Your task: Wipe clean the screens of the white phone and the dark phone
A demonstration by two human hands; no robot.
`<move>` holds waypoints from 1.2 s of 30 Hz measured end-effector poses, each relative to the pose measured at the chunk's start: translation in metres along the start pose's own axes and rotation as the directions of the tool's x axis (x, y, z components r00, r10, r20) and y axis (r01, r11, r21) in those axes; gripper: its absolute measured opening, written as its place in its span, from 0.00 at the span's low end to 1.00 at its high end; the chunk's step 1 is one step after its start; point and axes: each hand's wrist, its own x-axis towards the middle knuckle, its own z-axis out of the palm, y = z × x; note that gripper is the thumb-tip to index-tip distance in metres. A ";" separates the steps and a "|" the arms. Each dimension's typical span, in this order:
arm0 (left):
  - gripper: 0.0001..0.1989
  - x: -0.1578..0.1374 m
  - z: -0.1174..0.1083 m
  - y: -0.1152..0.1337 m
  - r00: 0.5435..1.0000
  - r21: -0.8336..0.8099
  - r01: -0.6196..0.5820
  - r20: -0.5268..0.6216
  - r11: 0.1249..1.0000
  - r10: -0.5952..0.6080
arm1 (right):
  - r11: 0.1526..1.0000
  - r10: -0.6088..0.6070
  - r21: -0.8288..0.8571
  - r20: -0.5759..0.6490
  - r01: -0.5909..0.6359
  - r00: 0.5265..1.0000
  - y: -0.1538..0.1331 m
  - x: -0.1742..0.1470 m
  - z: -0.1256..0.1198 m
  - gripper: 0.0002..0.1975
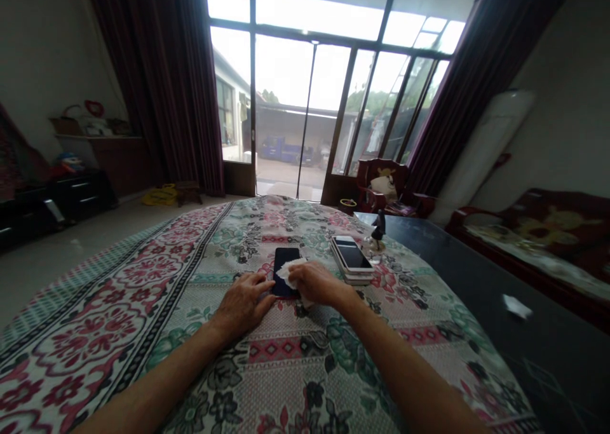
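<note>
A dark smartphone [284, 288] lies flat, screen up, on the flowered tablecloth [281, 358]. My left hand [245, 302] rests on the cloth at its left side, fingers stretched out and fingertips touching the phone's left edge. In my right hand [312, 283] is a crumpled white tissue [288, 270], pinched between closed fingers and pressed on the phone's screen. The tissue and the right hand hide part of the phone. Just right of that hand sits a stack of smartphones [352, 259], the top one white-framed with a dark screen.
Behind the stack stands a small dark figurine [379, 227] on a clear base. A white scrap [517, 307] lies on the dark surface [476, 275] to the right. Beyond the table are a wooden armchair [376, 180], a wooden sofa [538, 224] and a glass door [286, 116].
</note>
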 end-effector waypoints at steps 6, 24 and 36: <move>0.14 0.000 0.001 -0.002 1.000 -0.033 0.013 -0.018 0.999 -0.014 | 0.999 -0.037 0.018 0.054 0.036 0.998 0.002 -0.003 -0.002 0.15; 0.13 0.003 0.005 -0.015 0.998 -0.226 0.052 -0.007 0.973 -0.055 | 0.987 -0.155 0.056 0.026 0.153 0.988 -0.012 -0.002 0.005 0.15; 0.15 0.002 0.004 -0.013 0.998 -0.217 0.068 0.007 0.974 -0.068 | 0.991 -0.065 0.126 0.158 0.045 0.985 0.006 -0.009 -0.009 0.19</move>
